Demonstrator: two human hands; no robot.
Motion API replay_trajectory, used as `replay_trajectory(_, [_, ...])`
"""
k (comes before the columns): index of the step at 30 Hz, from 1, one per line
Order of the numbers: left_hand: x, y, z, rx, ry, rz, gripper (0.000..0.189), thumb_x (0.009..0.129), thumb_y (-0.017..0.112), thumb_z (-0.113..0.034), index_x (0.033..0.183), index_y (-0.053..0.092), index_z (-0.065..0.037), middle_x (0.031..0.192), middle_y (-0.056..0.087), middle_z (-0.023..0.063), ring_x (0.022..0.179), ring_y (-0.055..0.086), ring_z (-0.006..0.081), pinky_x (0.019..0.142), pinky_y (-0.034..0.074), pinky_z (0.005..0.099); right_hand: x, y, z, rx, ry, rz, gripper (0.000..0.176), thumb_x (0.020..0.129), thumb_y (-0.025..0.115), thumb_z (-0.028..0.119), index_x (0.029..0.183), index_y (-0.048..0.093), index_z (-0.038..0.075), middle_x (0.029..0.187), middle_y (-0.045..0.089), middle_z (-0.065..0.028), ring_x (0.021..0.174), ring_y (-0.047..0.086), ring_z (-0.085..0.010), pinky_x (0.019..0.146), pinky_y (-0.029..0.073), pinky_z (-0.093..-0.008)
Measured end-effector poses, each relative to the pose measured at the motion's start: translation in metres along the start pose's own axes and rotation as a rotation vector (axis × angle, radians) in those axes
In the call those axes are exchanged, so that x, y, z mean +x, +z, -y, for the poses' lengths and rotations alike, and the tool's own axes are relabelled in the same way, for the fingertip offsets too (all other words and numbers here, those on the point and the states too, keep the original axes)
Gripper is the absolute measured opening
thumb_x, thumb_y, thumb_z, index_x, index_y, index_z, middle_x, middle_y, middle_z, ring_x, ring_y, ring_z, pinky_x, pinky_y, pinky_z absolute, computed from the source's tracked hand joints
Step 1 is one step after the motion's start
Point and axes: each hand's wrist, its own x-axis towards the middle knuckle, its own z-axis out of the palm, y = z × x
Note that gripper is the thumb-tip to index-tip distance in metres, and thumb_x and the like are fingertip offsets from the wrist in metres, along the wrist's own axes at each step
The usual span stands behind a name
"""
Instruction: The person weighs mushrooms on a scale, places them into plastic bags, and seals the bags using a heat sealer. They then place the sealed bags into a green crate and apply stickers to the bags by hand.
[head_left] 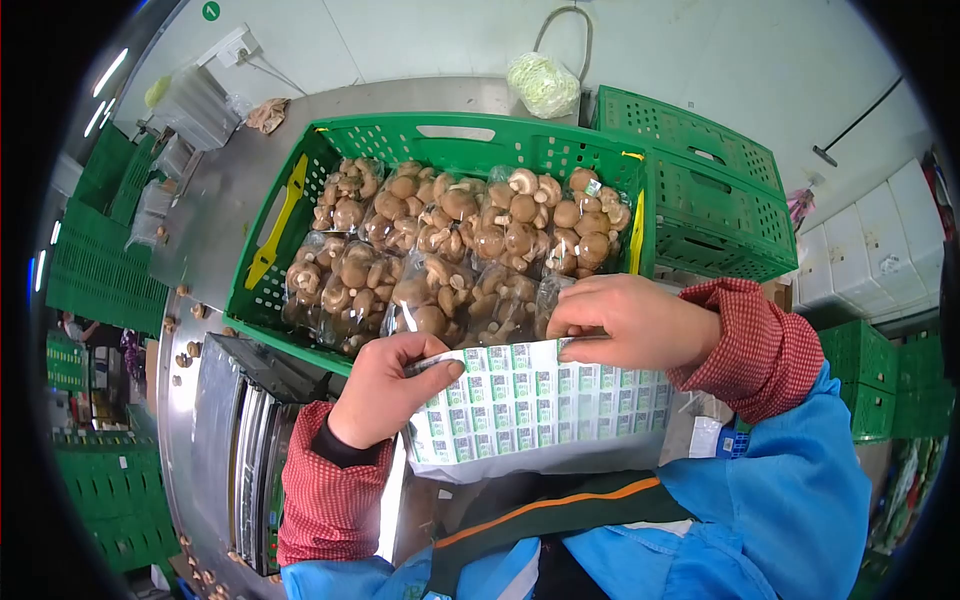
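Observation:
A white sheet (540,405) covered in rows of small green-and-white labels hangs in front of my body. My left hand (392,385) pinches its upper left edge between thumb and fingers. At the upper right edge my right hand (625,325) has its fingers curled in at the labels; whether a label is between the fingertips is too small to tell. Just beyond both hands, a green crate (420,125) holds several clear bags of brown mushrooms (520,240). One bag at the right back bears a small label (593,187).
Stacked green crates (715,200) stand at the right of the mushroom crate. A metal device (225,430) sits at the left on the steel table (215,240), with loose mushrooms near it. A bag with pale green contents (545,85) lies at the back.

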Motion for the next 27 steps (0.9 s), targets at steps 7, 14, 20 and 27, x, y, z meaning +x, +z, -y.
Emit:
replay_trajectory(7, [0.007,-0.008,0.005,-0.022,-0.036,0.006,0.014,0.087,0.069,-0.012,0.087,0.066,0.001,0.077,0.064,-0.0014,0.068,0.055,0.0036,0.063,0.044,0.0203,0.002,0.021,0.002,-0.385,-0.178,-0.316,0.010,0.077,0.061,0.012,0.084,0.056,0.008,0.076,0.056,-0.0067,0.074,0.060,-0.0237,0.065,0.049,-0.0367])
replay_trajectory(14, [0.006,-0.028,0.017,-0.119,-0.097,-0.081,0.016,0.087,0.069,-0.013,0.090,0.066,0.002,0.076,0.065,0.0001,0.068,0.057,0.0046,0.062,0.046,0.0212,0.043,0.007,-0.011,-0.389,-0.436,-0.320,0.009,0.076,0.061,0.012,0.082,0.057,0.007,0.084,0.054,-0.0081,0.078,0.057,-0.0242,0.069,0.048,-0.0341])
replay_trajectory(20, [-0.002,-0.036,0.020,-0.147,-0.068,-0.148,0.015,0.088,0.067,-0.012,0.090,0.066,0.002,0.078,0.065,0.0003,0.069,0.058,0.0052,0.064,0.047,0.0212,0.124,-0.040,-0.143,-0.152,0.381,-0.308,0.021,0.082,0.065,0.021,0.091,0.061,0.002,0.089,0.062,-0.0159,0.085,0.062,-0.0330,0.072,0.048,-0.0416])
replay_trajectory(27, [0.001,-0.034,0.022,-0.064,-0.032,-0.188,0.014,0.087,0.069,-0.014,0.087,0.065,0.000,0.076,0.063,-0.0023,0.067,0.054,0.0034,0.061,0.044,0.0200,0.129,-0.023,-0.080,-0.249,0.289,-0.195,0.027,0.084,0.068,0.023,0.100,0.061,0.002,0.090,0.065,-0.0130,0.083,0.063,-0.0261,0.074,0.050,-0.0381])
